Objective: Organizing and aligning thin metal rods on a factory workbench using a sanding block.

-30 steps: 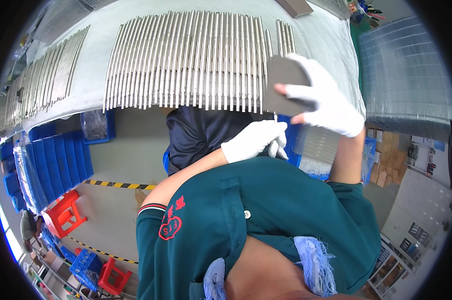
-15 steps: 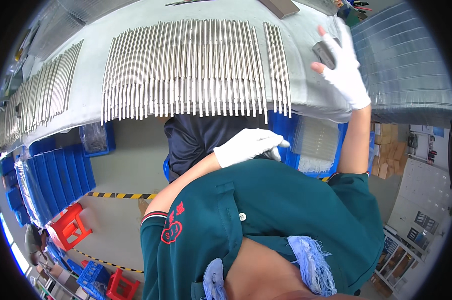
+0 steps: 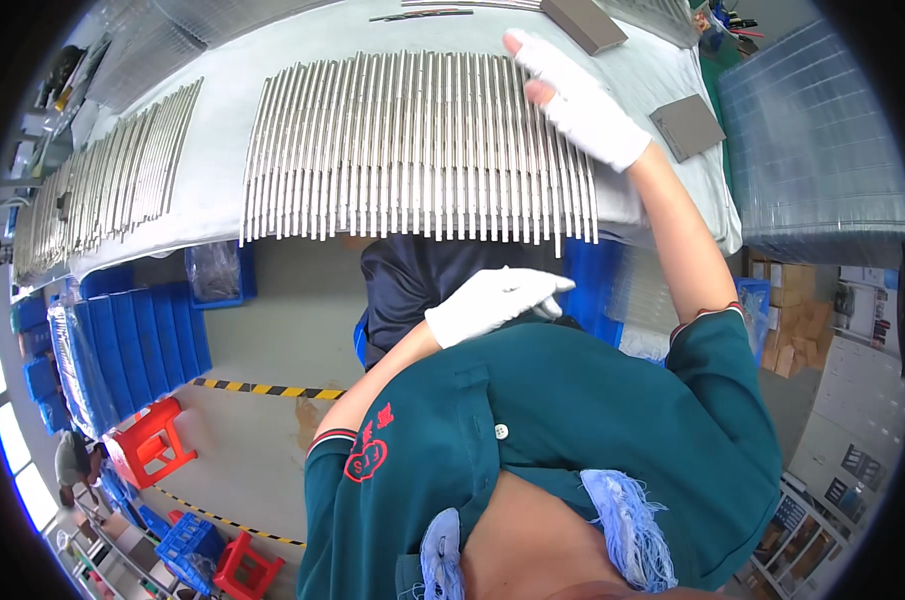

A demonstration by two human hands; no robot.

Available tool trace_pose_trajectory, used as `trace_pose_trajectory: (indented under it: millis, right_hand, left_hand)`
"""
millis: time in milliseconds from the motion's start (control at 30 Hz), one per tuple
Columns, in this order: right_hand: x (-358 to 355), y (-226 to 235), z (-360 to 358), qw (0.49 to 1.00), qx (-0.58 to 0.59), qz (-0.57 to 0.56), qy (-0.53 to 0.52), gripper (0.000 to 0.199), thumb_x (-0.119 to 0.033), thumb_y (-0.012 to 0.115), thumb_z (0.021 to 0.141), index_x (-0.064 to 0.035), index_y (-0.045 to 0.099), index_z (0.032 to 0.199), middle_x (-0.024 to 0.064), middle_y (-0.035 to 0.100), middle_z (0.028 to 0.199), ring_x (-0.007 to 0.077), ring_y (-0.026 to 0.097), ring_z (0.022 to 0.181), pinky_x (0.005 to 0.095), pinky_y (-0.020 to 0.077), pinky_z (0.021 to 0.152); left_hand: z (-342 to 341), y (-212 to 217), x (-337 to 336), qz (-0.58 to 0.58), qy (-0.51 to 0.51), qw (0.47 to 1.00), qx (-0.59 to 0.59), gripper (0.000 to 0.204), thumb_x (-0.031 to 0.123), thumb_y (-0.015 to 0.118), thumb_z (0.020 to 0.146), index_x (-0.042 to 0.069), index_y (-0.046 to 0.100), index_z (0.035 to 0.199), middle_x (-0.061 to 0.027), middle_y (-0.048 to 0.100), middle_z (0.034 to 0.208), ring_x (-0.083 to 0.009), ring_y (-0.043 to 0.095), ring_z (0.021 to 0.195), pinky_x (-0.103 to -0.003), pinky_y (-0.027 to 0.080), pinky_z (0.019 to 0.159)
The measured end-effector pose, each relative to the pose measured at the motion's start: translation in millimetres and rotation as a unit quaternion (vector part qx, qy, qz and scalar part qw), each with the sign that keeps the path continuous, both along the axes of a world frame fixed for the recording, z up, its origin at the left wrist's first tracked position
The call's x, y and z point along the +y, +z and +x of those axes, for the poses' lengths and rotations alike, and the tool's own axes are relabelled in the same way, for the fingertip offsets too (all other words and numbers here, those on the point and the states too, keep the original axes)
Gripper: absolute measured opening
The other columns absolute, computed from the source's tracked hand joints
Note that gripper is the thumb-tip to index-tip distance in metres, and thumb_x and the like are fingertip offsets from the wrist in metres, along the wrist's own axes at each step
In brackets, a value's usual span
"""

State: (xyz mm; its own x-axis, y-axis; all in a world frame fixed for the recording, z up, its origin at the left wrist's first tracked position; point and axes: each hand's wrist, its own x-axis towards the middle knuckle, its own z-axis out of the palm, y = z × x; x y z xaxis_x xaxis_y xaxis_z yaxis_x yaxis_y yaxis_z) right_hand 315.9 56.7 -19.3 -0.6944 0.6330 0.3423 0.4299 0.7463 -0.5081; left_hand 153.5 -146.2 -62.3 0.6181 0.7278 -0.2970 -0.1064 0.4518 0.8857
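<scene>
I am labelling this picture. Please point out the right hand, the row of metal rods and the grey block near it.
right hand [image 3: 585, 105], head view, back of the glove
row of metal rods [image 3: 413, 150], head view, middle of the row
grey block [image 3: 688, 127], head view, top face

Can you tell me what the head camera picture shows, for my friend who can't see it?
A person's white-gloved right hand lies flat on a long row of thin metal rods laid side by side on a grey-covered table. The gloved left hand hangs lower, near the teal shirt. A flat grey block lies beside the right hand.
</scene>
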Motion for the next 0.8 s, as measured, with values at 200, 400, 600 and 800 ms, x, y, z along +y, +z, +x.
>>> trace_pose_trajectory:
  millis: [200, 400, 600, 800]
  right_hand:
    - [97.8, -10.4, -6.2, 0.88, 0.236, -0.411, -0.035, 0.062, -0.038, 0.052, 0.094, -0.0006, 0.041, 0.141, 0.0159, 0.045, 0.142, 0.0279, 0.045, 0.13, 0.0349, 0.0322, 0.111]
    - [103.0, -18.6, -15.1, 0.832, 0.31, -0.46, 0.009, 0.057, -0.042, 0.035, 0.103, 0.0052, 0.043, 0.135, 0.0147, 0.052, 0.135, 0.0253, 0.051, 0.124, 0.0342, 0.0428, 0.104]
    - [80.5, -2.3, -7.6, 0.839, 0.227, -0.492, 0.059, 0.07, -0.053, 0.044, 0.096, 0.004, 0.043, 0.137, 0.0176, 0.053, 0.133, 0.0249, 0.053, 0.123, 0.0342, 0.0415, 0.105]
    - [77.6, -0.6, -8.2, 0.846, 0.265, -0.462, 0.027, 0.073, -0.056, 0.047, 0.094, 0.0015, 0.043, 0.139, 0.0186, 0.052, 0.134, 0.0266, 0.051, 0.125, 0.0371, 0.0382, 0.108]
  left_hand:
    - [8.5, 8.7, 14.6, 0.029, -0.105, 0.994, -0.003, 0.036, 0.028, 0.045, 0.101, 0.009, 0.06, 0.128, -0.0127, 0.067, 0.11, -0.0181, 0.064, 0.1, -0.03, 0.049, 0.093]
    - [7.8, 2.7, 24.8, 0.116, -0.081, 0.99, -0.016, 0.038, 0.03, 0.044, 0.102, 0.009, 0.059, 0.129, -0.0126, 0.067, 0.109, -0.0192, 0.064, 0.1, -0.031, 0.049, 0.093]
    - [8.8, 9.8, 26.1, 0.016, -0.03, 0.999, -0.003, 0.039, 0.033, 0.047, 0.101, 0.01, 0.059, 0.13, -0.0103, 0.069, 0.107, -0.0157, 0.065, 0.099, -0.029, 0.049, 0.09]
    - [-24.8, 25.5, 18.9, -0.017, -0.03, 0.999, 0.033, 0.041, 0.036, 0.053, 0.098, 0.007, 0.062, 0.126, -0.0098, 0.07, 0.107, -0.016, 0.064, 0.099, -0.028, 0.049, 0.088]
